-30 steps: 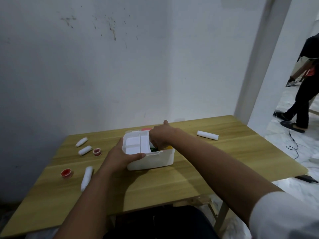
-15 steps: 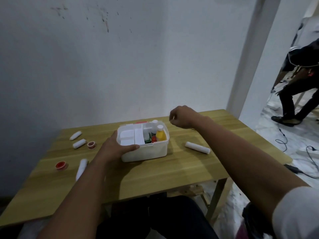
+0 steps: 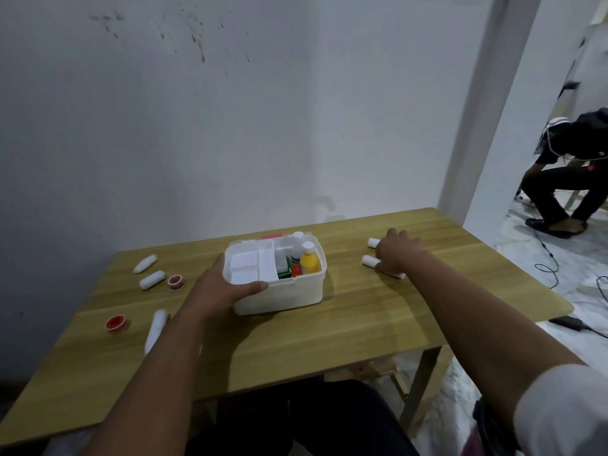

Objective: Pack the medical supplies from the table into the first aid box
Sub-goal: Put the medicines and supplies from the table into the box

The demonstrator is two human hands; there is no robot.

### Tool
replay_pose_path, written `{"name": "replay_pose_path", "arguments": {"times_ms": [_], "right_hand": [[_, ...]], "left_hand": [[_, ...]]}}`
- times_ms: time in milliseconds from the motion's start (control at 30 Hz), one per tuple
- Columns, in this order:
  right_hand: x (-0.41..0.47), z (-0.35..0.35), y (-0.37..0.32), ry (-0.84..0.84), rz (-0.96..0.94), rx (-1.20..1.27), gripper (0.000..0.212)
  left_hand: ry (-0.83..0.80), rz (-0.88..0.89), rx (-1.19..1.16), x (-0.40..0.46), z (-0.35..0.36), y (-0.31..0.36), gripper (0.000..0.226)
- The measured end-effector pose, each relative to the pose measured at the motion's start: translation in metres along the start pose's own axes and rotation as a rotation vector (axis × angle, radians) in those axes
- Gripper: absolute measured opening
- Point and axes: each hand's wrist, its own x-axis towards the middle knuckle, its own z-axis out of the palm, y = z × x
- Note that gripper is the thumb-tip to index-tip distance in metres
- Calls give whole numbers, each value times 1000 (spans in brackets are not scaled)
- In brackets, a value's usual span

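Against a scuffed white wall, the desk (image 3: 378, 324) carries the first aid box (image 3: 279, 291). Left hand (image 3: 220, 287) grips its near corner, probably to steady it; right hand (image 3: 394, 255) lies open over a gauze roll (image 3: 370, 260), seemingly to collect it.

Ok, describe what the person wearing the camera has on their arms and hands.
Both forearms are bare. The left hand and right hand wear no gloves, and no rings, watch or bracelets are visible. A white sleeve covers the right upper arm, ending above the elbow. No sleeve shows on the left arm within the frame.
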Motion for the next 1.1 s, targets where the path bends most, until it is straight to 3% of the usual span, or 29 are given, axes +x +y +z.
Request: {"name": "replay_pose_path", "arguments": {"times_ms": [133,333,567,733,933,1100], "right_hand": [[15,-2,10,-55,17,83,55],[35,1,19,-4,98,227,80],[24,-2,5,-80,119,217,42],[7,-30,-10,36,64,348,33],[-16,-79,-53,343,-92,700,72],[-45,-86,-90,418,-162,916,60]], "left_hand": [[-19,-4,-20,1,0,-3,102],[-4,-10,16,3,0,-3,104],[6,-3,2,-1,1,1,102],[2,10,-31,-4,2,5,95],[-9,-2,-16,-3,-1,3,99],[-7,-17,-10,-3,-1,3,100]]}}
